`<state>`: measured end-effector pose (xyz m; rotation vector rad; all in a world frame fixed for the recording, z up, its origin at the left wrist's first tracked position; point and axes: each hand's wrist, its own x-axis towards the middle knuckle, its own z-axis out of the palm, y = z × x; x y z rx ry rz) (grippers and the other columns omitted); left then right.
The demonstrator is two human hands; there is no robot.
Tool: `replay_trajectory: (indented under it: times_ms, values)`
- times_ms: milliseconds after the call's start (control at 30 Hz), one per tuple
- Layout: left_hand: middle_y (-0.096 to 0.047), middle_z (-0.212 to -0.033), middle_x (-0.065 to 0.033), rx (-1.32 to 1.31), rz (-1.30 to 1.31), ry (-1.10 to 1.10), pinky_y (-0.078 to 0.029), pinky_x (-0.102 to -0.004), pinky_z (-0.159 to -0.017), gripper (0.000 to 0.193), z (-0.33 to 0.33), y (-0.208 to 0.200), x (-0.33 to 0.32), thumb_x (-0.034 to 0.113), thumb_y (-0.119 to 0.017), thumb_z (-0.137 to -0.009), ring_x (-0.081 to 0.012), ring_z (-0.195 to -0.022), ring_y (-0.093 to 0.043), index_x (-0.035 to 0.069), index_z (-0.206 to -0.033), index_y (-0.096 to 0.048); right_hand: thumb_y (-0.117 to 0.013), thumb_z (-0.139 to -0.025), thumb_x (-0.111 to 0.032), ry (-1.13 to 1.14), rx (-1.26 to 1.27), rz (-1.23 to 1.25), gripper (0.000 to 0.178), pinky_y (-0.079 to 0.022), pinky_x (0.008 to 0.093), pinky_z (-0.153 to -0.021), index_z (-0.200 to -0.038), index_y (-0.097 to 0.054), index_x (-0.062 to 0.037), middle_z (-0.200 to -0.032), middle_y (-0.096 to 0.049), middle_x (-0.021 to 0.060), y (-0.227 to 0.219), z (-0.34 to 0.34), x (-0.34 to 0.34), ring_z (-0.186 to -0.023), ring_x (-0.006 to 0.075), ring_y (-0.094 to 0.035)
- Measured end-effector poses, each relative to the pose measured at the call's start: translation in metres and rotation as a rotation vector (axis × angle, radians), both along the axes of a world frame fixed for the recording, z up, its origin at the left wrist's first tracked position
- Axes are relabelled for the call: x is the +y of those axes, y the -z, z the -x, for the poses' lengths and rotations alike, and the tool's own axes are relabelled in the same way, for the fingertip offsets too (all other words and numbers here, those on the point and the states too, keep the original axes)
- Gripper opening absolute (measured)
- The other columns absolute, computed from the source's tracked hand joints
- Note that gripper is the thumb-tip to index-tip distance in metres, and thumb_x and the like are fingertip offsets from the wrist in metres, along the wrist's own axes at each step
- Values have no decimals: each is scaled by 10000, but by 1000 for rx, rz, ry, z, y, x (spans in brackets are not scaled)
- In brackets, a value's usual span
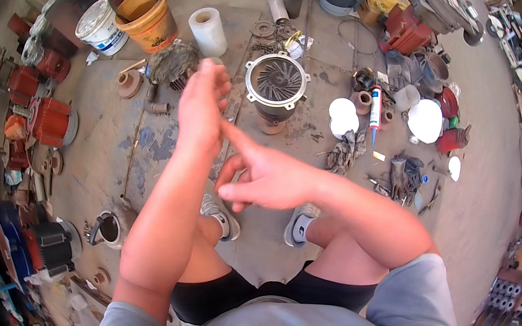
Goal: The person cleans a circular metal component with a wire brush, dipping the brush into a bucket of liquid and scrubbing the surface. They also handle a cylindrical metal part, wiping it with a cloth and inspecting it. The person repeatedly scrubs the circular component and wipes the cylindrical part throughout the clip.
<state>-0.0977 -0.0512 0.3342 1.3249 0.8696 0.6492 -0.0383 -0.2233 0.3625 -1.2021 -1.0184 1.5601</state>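
My left hand is raised in front of me, with its fingers pointing away and slightly bent; it holds nothing. My right hand reaches across to it, index finger stretched so that the tip meets or overlaps the base of the left palm. The thumb is apart from the other, curled fingers, and nothing shows between them. Beyond the hands, a round metal housing with a lugged silver rim and curved vanes inside stands upright on the floor. Neither hand touches it.
An orange bucket, a white bucket and a roll of clear film stand far left. A sealant tube, white discs and dark rags lie right. A kettle sits near left; red motors line the left side.
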Motion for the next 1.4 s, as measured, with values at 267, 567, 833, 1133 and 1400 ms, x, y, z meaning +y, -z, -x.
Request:
replay_trajectory:
  times_ms: [267,567,833,1133,1400]
  values:
    - [-669,-1138,-52,131,-105,30,-453,-333,-848,387,-4,25,46,364,-680,-1029,-167,-1040,-624,61,-1268,-652,-757,-927,-523,-945,-1036,498,633,-585,480,-909,-1334,-721,-40,-1215,-739,182,183,-79,-57,-1057,327,-727]
    - [-511,-1430,-204,656,-828,709,-457,-455,-1141,948,-13,217,32,278,-962,-761,-321,-1325,-538,-18,-1491,-434,-858,-816,-494,-135,-949,563,897,-505,471,-1092,-1462,-544,44,-1413,-643,238,381,-166,-47,-1294,395,-626]
    - [-535,-1490,-177,141,-557,665,-389,-406,-1186,1018,-97,296,25,102,-998,-694,-268,-1364,-508,-36,-1514,-411,-942,-688,-303,1064,-779,-117,979,-442,500,-1154,-1502,-462,-46,-1440,-569,247,433,-148,49,-1347,437,-548]
    - [-650,-1381,-126,83,-591,680,-499,-365,-1082,869,-111,322,32,88,-1001,-699,-224,-1209,-638,-37,-1430,-548,-787,-832,-392,1081,-822,-86,686,-424,502,-1145,-1424,-583,-111,-1412,-624,191,450,-153,84,-1341,402,-542]
    - [-647,-1382,-113,82,-643,706,-501,-360,-1083,838,-112,322,34,68,-992,-709,-206,-1204,-632,-24,-1423,-562,-774,-835,-377,923,-970,-80,492,-529,489,-1022,-1242,-700,-112,-1239,-723,190,458,-171,79,-1203,413,-642]
